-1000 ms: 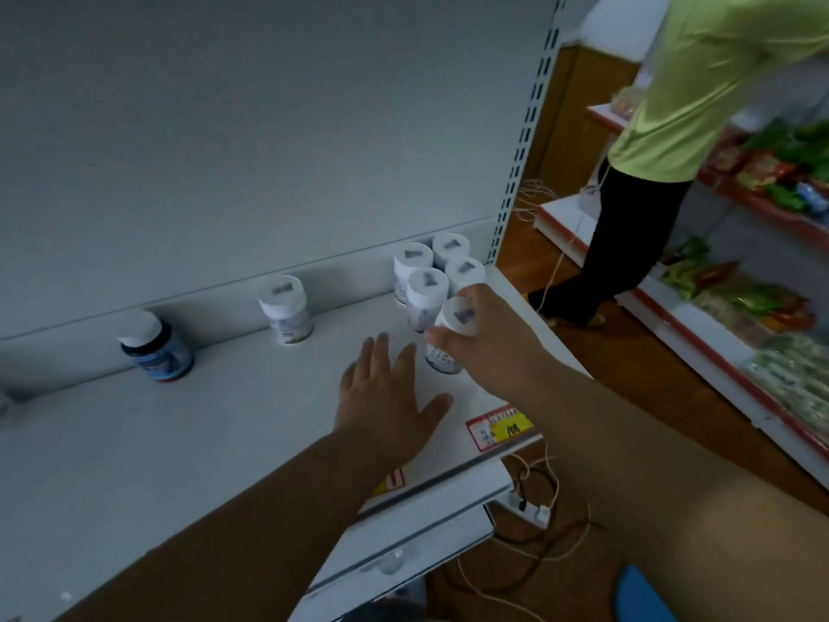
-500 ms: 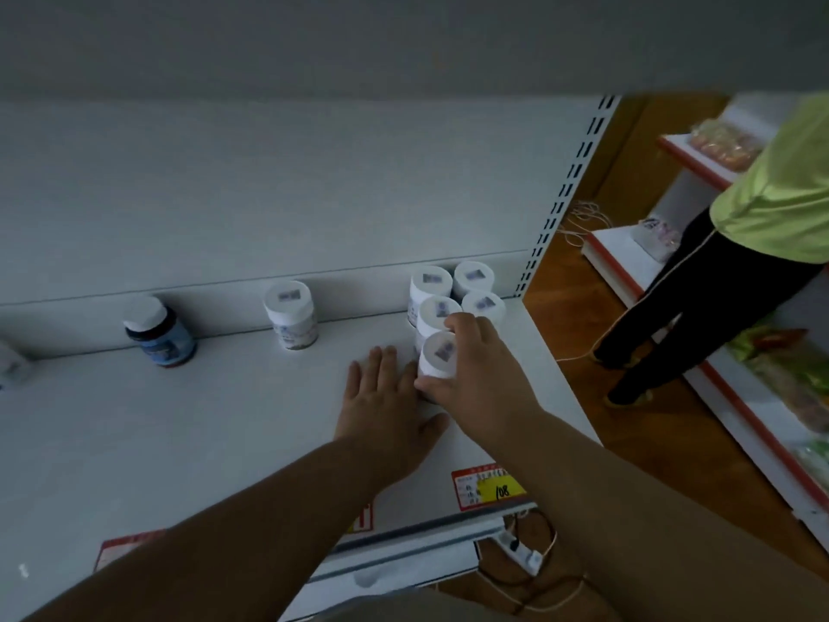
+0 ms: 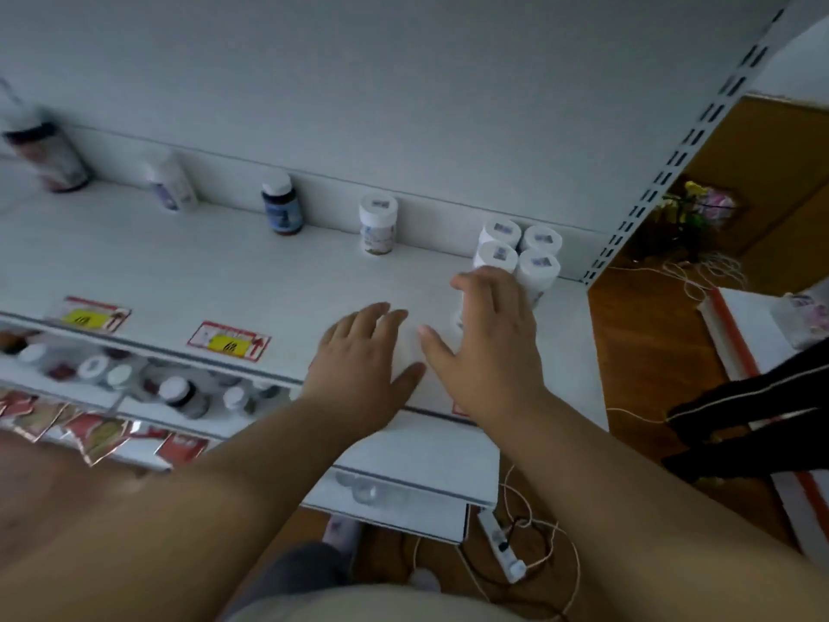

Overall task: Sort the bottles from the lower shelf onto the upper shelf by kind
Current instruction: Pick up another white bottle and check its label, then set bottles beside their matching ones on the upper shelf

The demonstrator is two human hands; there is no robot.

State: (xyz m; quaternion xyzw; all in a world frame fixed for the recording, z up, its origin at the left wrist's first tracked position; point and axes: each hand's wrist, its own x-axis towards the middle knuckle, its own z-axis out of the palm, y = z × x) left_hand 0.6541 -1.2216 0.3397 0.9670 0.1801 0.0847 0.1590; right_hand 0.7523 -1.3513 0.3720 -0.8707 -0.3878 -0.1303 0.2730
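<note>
Upper shelf point(image 3: 188, 271): L hand point(image 3: 365, 356) lies flat on it, palm down, fingers straight and spread, holding nothing. R hand point(image 3: 486, 338) just right of L, fingers extended and relaxed over a white bottle point(image 3: 458, 307) that is mostly hidden behind them; whether fingers touch it cannot be told, no grip visible. Four white-capped bottles point(image 3: 518, 251) stand clustered at far right, just beyond R hand. Further left along back wall, well apart: single white bottle point(image 3: 378, 224), dark blue bottle point(image 3: 281, 208), blurred pale bottle point(image 3: 172, 184), blurred dark bottle point(image 3: 47, 154). Lower shelf point(image 3: 403, 455), near left: unsorted bottles point(image 3: 179, 392), approx. upright.
</note>
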